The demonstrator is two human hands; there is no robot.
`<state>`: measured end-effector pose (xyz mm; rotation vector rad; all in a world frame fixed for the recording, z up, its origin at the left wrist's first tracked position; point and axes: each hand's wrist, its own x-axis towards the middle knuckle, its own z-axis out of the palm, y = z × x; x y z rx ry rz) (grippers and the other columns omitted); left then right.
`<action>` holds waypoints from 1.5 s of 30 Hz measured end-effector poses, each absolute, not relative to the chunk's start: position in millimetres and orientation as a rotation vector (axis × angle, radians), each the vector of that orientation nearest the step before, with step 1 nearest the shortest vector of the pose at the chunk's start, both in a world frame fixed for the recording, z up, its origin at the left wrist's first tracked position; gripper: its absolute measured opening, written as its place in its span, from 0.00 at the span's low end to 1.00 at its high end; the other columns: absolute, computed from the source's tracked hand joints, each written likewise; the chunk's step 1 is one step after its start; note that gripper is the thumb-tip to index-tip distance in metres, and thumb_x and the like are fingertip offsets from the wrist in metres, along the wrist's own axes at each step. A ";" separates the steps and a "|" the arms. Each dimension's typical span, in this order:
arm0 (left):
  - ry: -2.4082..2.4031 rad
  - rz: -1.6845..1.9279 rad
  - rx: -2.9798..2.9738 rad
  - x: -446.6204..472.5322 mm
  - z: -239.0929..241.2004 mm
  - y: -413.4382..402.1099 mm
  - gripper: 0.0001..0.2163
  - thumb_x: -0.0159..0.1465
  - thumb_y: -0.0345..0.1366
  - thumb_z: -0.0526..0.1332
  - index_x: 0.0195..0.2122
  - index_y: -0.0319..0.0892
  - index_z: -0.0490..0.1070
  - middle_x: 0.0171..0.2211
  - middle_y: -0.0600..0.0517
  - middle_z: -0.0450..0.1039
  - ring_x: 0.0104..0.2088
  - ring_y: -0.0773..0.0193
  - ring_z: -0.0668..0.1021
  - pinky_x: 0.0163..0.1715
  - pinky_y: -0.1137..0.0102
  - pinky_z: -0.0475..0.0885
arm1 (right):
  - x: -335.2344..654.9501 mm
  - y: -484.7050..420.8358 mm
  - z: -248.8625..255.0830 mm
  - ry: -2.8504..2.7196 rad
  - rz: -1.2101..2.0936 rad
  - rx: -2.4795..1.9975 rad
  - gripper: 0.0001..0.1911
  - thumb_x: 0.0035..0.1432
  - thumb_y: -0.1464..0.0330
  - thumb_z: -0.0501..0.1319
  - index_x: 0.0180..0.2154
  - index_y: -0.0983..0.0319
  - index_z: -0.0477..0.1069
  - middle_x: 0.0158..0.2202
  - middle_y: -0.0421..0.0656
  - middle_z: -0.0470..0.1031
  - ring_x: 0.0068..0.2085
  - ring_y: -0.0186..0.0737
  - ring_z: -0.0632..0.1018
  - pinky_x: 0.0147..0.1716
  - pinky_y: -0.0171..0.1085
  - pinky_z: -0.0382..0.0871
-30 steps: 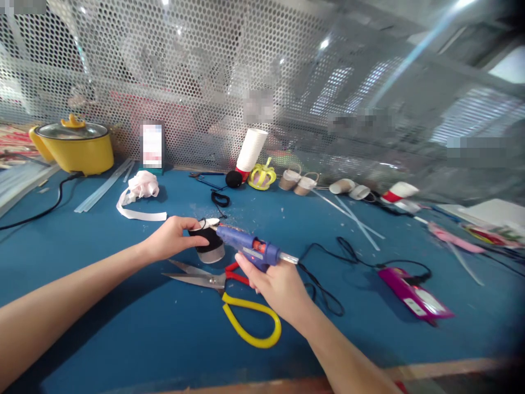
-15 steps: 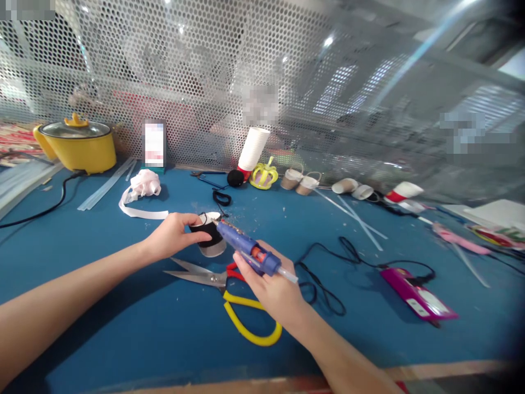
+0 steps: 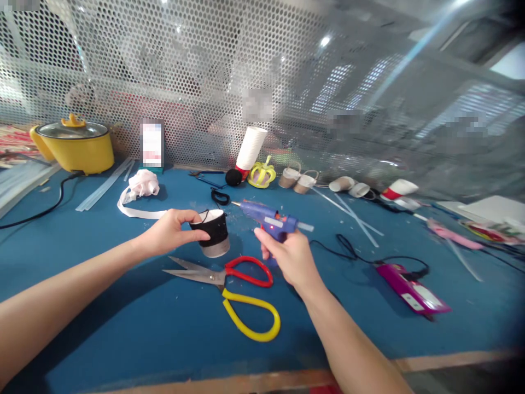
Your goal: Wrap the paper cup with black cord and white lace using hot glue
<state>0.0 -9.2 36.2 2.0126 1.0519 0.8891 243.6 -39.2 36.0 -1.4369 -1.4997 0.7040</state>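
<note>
Between the thumb and fingers of my left hand [image 3: 174,234] is a small paper cup [image 3: 216,249], wrapped in black around its upper part and pale below. Its white inside shows at the rim. My right hand [image 3: 293,254] grips a blue hot glue gun [image 3: 268,216], with a clear glue stick out of its back end and its nozzle pointing left, apart from the cup. Large scissors [image 3: 213,277] with one red and one yellow handle lie spread on the blue table below both hands. Black yarn [image 3: 220,197] lies just behind the cup.
A purple power strip [image 3: 412,290] with a black cable lies at right. White ribbon [image 3: 143,183], a yellow pot [image 3: 80,148] and a phone [image 3: 152,145] stand at back left. Stacked paper cups [image 3: 251,148], a yellow basket [image 3: 261,175] and small cup baskets [image 3: 290,176] line the mesh panel.
My right hand has drawn the glue gun away from the cup, up and to the right, uncovering the red scissor handle. The left hand still holds the cup in nearly the same place.
</note>
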 end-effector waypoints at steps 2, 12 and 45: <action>1.074 0.897 2.124 -3.0 37.4 -8.0 0.11 0.55 0.41 0.61 0.26 0.38 0.68 0.25 0.54 0.69 0.28 0.67 0.69 0.30 0.73 0.64 | 254.2 -24.7 34.6 -1.358 0.709 -1.423 0.18 0.42 0.58 0.66 0.31 0.63 0.68 0.23 0.40 0.74 0.22 0.34 0.73 0.22 0.33 0.68; 0.788 0.752 2.854 -10.8 39.8 -1.2 0.06 0.59 0.34 0.58 0.28 0.37 0.70 0.26 0.49 0.71 0.33 0.63 0.72 0.33 0.71 0.68 | 268.8 24.5 9.9 -1.439 0.840 -1.767 0.17 0.52 0.60 0.58 0.19 0.64 0.68 0.16 0.43 0.72 0.15 0.31 0.69 0.16 0.31 0.64; 0.734 0.609 2.413 -14.3 55.3 -8.2 0.07 0.57 0.37 0.59 0.30 0.38 0.70 0.33 0.49 0.73 0.33 0.66 0.74 0.34 0.73 0.67 | 196.6 8.8 103.7 -2.724 0.934 -0.963 0.11 0.60 0.67 0.51 0.30 0.63 0.70 0.57 0.46 0.60 0.54 0.37 0.67 0.51 0.37 0.60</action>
